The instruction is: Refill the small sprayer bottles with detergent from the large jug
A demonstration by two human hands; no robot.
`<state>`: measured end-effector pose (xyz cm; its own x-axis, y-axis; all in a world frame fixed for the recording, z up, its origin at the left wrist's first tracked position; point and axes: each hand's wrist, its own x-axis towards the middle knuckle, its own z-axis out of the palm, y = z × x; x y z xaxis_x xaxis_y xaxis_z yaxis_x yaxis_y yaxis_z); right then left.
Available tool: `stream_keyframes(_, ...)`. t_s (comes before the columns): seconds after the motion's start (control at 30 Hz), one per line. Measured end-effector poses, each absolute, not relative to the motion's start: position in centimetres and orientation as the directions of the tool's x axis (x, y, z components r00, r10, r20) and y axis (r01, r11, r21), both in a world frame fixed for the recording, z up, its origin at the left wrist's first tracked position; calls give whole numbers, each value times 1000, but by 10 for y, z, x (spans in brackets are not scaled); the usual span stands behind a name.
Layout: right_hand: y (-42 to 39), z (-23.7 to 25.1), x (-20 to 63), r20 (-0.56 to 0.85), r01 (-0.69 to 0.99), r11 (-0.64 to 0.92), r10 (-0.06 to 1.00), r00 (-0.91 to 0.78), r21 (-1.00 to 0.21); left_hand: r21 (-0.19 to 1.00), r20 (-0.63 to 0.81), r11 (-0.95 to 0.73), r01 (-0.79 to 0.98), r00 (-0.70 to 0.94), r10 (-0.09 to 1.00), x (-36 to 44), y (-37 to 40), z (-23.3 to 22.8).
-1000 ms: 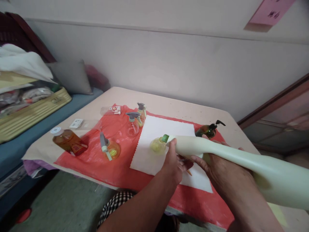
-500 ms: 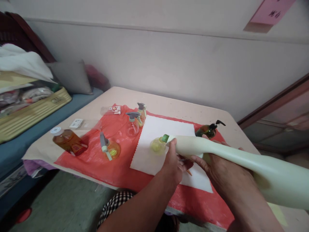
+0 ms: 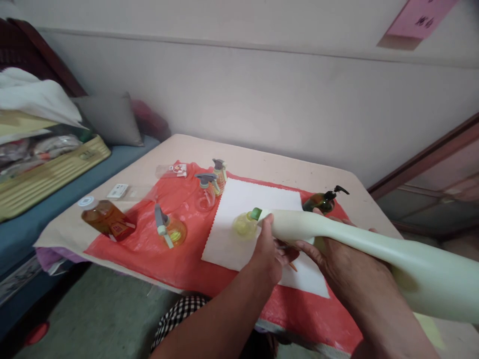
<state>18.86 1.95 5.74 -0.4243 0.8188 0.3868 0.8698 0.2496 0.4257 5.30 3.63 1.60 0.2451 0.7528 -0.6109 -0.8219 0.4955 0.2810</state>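
A large pale cream bottle (image 3: 359,249) lies tilted across the lower right, its neck pointing left. The mouth of that neck meets the green top (image 3: 256,213) of a small round yellowish bottle (image 3: 244,225) standing on a white cloth (image 3: 258,197). My left hand (image 3: 267,254) curls around the neck of the large bottle, thumb up against it, right beside the small bottle. My right hand (image 3: 339,262) grips the large bottle from below, further back along its body. A small orange object (image 3: 294,267) shows between the hands; I cannot tell what it is.
A red plastic sheet (image 3: 149,249) covers the beige table (image 3: 262,167). On it are three spray bottles (image 3: 170,230) (image 3: 205,193) (image 3: 220,175), an amber bottle (image 3: 105,218) on its side and a dark pump bottle (image 3: 321,201). A yellow basket (image 3: 48,172) and bedding lie left.
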Motion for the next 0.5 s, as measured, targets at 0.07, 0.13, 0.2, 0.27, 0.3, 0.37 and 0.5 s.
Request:
stream_keyframes(0.07, 19, 62, 187, 363, 857, 246, 827, -429, 452, 281, -611, 499, -820, 248, 752, 53, 36, 16)
stream_keyframes(0.13, 18, 65, 186, 370, 849, 231, 823, -431, 475, 277, -618, 502, -819, 249, 746, 53, 36, 15)
stream_keyframes(0.2, 18, 65, 186, 377, 843, 234, 814, -442, 485, 274, -618, 501, -821, 249, 746, 53, 37, 15)
stream_keyframes(0.27, 17, 64, 185, 388, 843, 235, 805, -448, 484, 272, -613, 498, -823, 250, 749, 53, 37, 15)
stream_keyframes(0.3, 17, 63, 186, 397, 844, 235, 801, -449, 482, 270, -614, 497, -825, 251, 748, 53, 38, 14)
stream_keyframes(0.37, 18, 61, 186, 409, 849, 235, 794, -449, 473, 262, -618, 498, -827, 252, 745, 53, 38, 15)
stream_keyframes(0.5, 18, 59, 190, 387, 845, 248, 804, -453, 474, 258, -610, 491, -832, 253, 751, 53, 37, 15)
